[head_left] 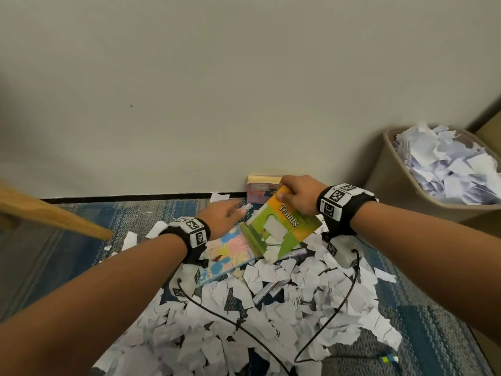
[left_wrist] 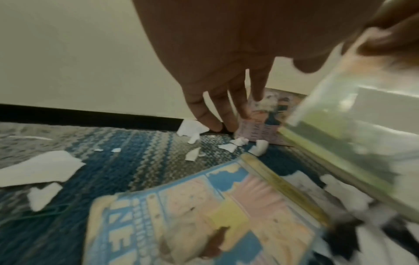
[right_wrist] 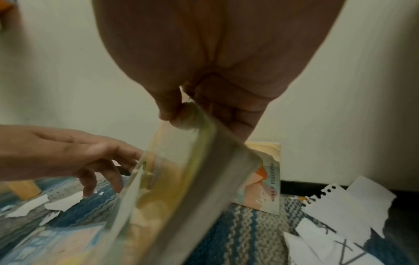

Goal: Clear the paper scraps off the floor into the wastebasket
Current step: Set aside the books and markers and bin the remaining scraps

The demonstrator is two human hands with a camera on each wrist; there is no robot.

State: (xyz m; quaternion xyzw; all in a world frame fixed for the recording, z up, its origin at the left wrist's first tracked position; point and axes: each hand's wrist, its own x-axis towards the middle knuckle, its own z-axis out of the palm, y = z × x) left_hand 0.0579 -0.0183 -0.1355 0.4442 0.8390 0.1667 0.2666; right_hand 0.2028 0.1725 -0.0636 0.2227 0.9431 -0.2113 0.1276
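left hand (left_wrist: 217, 44), fingers (left_wrist: 207, 114) spread, seemingly over paper scraps (left_wrist: 192, 128)

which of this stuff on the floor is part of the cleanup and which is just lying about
Job:
- scraps on the rug
- wastebasket, already heaped with paper
- left hand, open over small scraps
- right hand, pinching the Tennis book

Lying about:
- Tennis book
- pastel book
- book by the wall
- black cable
- wooden leg

head: high, looking down at blue-grey woven carpet (head_left: 81, 256) and wall | wrists: low, close, facing wall — both share green-orange Tennis book (left_wrist: 353, 125)
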